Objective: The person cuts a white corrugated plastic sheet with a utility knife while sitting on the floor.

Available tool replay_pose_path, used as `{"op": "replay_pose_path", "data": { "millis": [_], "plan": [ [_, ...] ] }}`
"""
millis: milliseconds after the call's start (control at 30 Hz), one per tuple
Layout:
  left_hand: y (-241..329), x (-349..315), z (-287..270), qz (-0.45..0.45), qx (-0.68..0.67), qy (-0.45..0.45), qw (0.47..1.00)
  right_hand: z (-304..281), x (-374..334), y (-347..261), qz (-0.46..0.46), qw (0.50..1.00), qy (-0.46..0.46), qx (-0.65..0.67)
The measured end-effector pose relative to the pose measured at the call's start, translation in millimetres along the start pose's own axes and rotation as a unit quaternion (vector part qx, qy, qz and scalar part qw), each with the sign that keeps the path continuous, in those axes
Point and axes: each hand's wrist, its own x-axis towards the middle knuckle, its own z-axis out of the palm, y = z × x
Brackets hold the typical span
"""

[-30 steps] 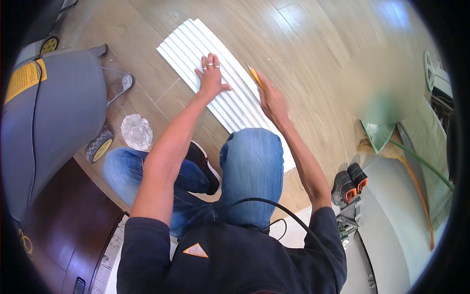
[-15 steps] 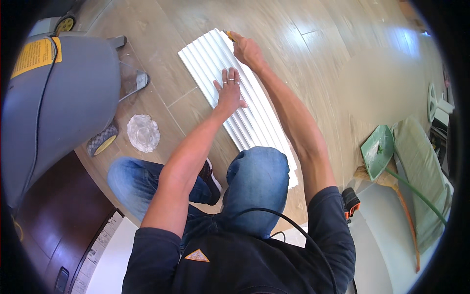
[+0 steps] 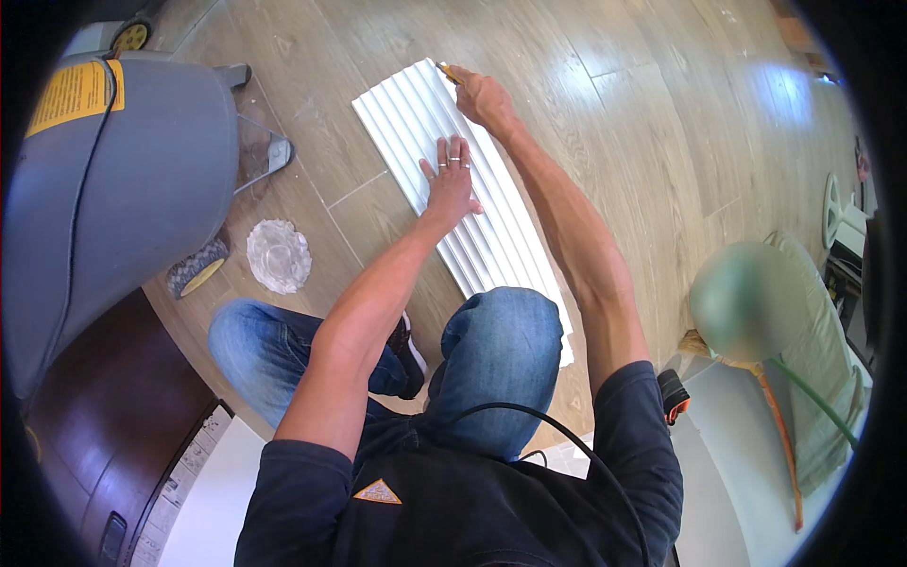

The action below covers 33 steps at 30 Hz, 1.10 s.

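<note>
A white ribbed panel (image 3: 402, 115) lies on the floor, running from the far middle back under my raised knee. My left hand (image 3: 451, 184) rests on its ribs with the fingers spread, a ring showing on them. At the panel's far right corner, my right hand (image 3: 484, 100) is closed around a small yellow-and-dark tool that looks like a utility knife (image 3: 448, 73). The knife's tip meets the panel's edge there; its blade is too small to make out. My knee (image 3: 501, 331) covers part of the panel's near end.
Left of me stands a large grey wheeled bin (image 3: 142, 180). A crumpled, whitish round piece (image 3: 279, 256) sits on the wood-look floor (image 3: 624, 170) beside its wheel. To the right are a green-handled tool (image 3: 817, 402), an orange-brown stick (image 3: 779, 444) and a black-and-orange object (image 3: 674, 397).
The panel and both hands appear slightly farther right in the picture, along with some of the surroundings. My left hand stays flat on the ribs, and my right hand keeps the knife at the far corner.
</note>
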Motion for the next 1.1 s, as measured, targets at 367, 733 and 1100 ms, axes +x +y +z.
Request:
{"op": "replay_pose_path", "data": {
  "millis": [367, 733, 1100],
  "plan": [
    [-5, -2, 6, 0.004, 0.02, 0.007, 1.0, -11, 33, -22, -0.005, 0.986, -0.124, -0.112],
    [-3, 0, 4, 0.009, 0.024, 0.014, 1.0, -32, 14, -18, 0.032, 0.972, -0.203, -0.111],
    [-1, 0, 2, -0.002, 0.038, -0.002, 0.999, -31, -28, 2, 0.048, 0.981, -0.172, -0.08]
  ]
}}
